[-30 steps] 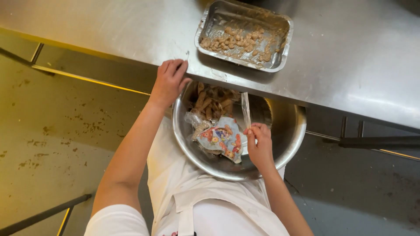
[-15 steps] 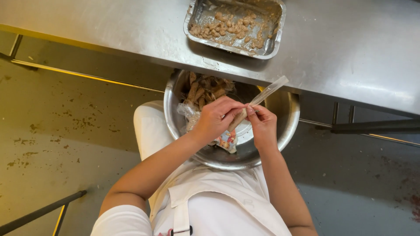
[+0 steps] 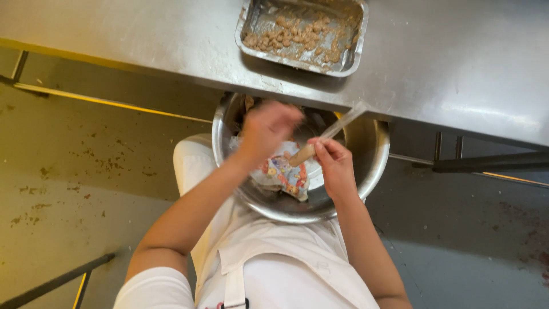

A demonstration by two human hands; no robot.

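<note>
Steel bench (image 3: 469, 68) fills the top of the view, its front edge running across above the person's lap. Below and to the left lies a stained floor (image 3: 74, 171), with a dark rail crossing its lower corner.

On the bench, near the edge, sits a rectangular metal tray (image 3: 350, 57) with pale brown lumps of food spread over its bottom.

A round metal bowl (image 3: 372, 154) rests against the person's white apron (image 3: 274, 269), partly tucked under the bench edge. Inside it lies a crumpled, brightly printed plastic packet (image 3: 283, 174), with some brownish pieces just visible at the far side of the bowl.

The left hand (image 3: 266, 129) hangs over the bowl's middle, blurred; its fingers look loosely curled, and I cannot tell whether it holds anything. It is above the packet, near the right hand.

The right hand (image 3: 334, 166) is pinching the lower end of a long, thin stick-like utensil (image 3: 329, 134) between thumb and fingers. The stick slants up and to the right, its far end reaching the bench edge over the bowl's rim. Its held end sits just beside the packet.
</note>
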